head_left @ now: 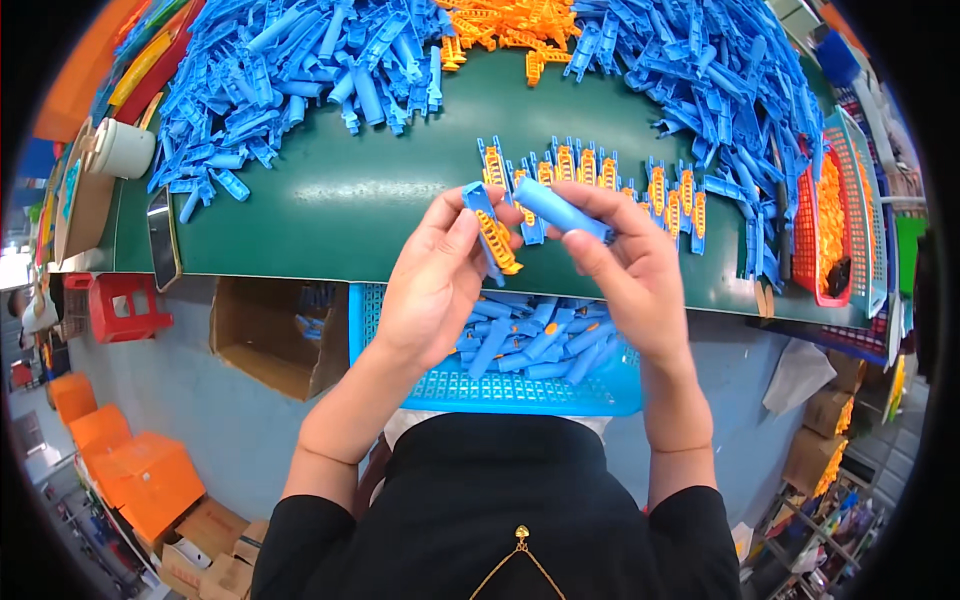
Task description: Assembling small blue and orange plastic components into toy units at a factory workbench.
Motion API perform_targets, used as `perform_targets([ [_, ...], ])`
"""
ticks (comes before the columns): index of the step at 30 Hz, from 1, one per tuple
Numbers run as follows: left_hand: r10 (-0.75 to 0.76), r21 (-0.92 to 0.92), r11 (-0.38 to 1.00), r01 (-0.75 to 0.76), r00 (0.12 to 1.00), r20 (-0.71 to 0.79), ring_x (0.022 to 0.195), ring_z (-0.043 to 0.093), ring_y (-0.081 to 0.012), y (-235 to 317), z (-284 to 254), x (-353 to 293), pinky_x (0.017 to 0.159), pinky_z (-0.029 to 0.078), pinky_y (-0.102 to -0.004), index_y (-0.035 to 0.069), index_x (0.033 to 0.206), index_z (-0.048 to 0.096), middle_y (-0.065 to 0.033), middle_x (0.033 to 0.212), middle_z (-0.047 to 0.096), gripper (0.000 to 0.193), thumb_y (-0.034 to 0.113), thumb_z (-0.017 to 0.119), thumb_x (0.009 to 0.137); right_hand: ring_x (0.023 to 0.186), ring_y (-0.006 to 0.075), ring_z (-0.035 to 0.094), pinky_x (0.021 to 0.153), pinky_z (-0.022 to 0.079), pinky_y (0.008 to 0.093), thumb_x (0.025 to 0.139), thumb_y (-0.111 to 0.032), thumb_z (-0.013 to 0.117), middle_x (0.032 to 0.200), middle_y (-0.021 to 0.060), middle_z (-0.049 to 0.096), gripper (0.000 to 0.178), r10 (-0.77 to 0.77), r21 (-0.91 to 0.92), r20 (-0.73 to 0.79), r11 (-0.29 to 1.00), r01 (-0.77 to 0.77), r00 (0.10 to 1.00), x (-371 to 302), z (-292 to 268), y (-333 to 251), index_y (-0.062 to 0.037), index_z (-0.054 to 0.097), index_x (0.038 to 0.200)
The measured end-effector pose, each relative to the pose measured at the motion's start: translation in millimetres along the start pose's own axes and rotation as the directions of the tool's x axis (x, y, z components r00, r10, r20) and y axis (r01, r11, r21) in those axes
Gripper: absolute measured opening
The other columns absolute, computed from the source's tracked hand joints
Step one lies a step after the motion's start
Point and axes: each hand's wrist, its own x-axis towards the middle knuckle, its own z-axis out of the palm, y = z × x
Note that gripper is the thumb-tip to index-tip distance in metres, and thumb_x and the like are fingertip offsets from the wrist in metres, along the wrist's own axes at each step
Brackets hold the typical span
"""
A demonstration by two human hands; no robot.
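Between the thumb and fingers of my left hand (437,270) is a blue plastic half-shell (474,200) with an orange ribbed insert (496,240) lying in it. My right hand (630,270) grips a smooth, rounded blue plastic shell (560,208), its outer side up. The two pieces are close together but apart, just above the table's near edge. Behind my hands, a row of blue half-shells with orange inserts (566,165) lies on the green table (350,220). Some of that row is hidden by my fingers.
Heaps of blue shells (300,70) (700,70) flank a pile of orange inserts (520,20). Below the table edge, a blue basket (520,392) holds several closed blue pieces. A phone (163,240) and white cup (122,150) are at left, a red basket (832,225) at right.
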Motion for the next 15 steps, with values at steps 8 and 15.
perform_targets([
  [8, 0.051, 0.038, 0.998, -0.05, 0.999, -0.017, 0.105, 0.061, -0.0142, -8, -1, -3, 0.087, 0.053, -0.0305, 0.002, 0.125, 0.047, -0.0094, 0.118, 0.062, 0.029, 0.013, 0.054, 0.1, 0.087, 0.0204, 0.062, 0.073, 0.048, 0.0284, 0.085, 0.001, 0.064, 0.103, 0.0125, 0.065, 0.032, -0.381, -0.562, -0.059, 0.776, 0.285, 0.923, -6, 18, 19, -0.003, 0.066, 0.117],
  [15, 0.11, 0.134, 0.985, -0.105, 0.993, -0.03, 0.104, 0.061, -0.0139, -7, 3, -4, 0.085, 0.055, -0.0302, 0.002, 0.124, 0.05, -0.0084, 0.117, 0.061, 0.029, 0.012, 0.057, 0.098, 0.083, 0.0211, 0.063, 0.071, 0.049, 0.0293, 0.085, -0.001, 0.066, 0.097, 0.0119, 0.067, 0.03, -0.422, -0.576, -0.06, 0.755, 0.314, 0.905, -4, 13, 15, -0.0009, 0.067, 0.115],
])
